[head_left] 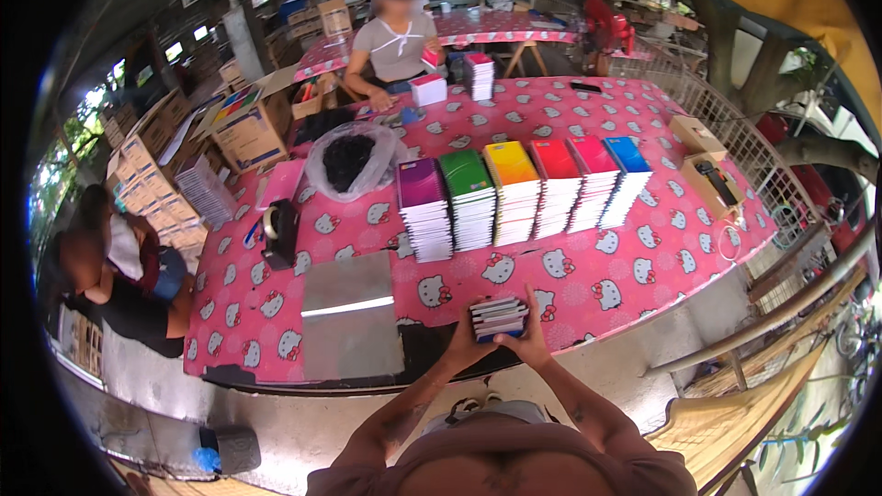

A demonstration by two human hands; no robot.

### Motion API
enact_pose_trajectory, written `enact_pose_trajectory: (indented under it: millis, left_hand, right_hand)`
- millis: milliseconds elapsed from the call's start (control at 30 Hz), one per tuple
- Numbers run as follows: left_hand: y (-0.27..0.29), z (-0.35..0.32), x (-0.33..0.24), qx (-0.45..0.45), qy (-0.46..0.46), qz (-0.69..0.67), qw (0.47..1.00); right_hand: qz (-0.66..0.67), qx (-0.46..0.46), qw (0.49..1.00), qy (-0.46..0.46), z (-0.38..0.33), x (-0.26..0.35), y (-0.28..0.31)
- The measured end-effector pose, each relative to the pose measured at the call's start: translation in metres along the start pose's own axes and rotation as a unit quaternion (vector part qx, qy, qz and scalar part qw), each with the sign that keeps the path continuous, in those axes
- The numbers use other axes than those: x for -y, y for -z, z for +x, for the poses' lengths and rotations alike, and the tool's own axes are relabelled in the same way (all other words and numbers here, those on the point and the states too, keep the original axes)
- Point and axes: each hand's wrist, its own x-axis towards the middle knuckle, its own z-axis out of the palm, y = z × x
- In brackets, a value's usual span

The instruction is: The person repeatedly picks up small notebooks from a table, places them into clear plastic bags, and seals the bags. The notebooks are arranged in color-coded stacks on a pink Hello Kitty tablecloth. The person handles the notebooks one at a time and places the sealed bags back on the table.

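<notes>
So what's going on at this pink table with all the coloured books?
A person holds a small stack of notebooks in both hands, left hand and right hand, at the near edge of the pink table. Six tall piles stand in a row beyond, purple through blue. Across the table another person handles white booklets.

Table [588, 285] covered by a pink cartoon-cat cloth. Just beyond the two hands' grip, six stacks of notebooks lie side by side: purple [423, 207], green [467, 197], yellow [513, 188], red [555, 184], pink [594, 179], blue [628, 174]. Left of the grip, near the table's front edge, lies a grey sheet [351, 312]; beyond it, a tape dispenser [280, 230] and a clear bag of dark items [349, 161]. Far right of the grip sit two cardboard boxes [712, 179].
</notes>
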Motion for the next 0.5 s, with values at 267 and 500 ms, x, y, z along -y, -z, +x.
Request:
enact_pose_trajectory:
  millis: [267, 500]
  left_hand:
    - [0.041, -0.007, 0.02, 0.037, 0.066, 0.058, 0.995]
    - [0.018, 0.033, -0.135, 0.056, -0.045, 0.455, 0.887]
  right_hand:
    - [-0.074, 0.046, 0.996, 0.008, 0.0, -0.011, -0.015]
    - [-0.071, 0.084, 0.989, -0.095, -0.002, -0.045, 0.018]
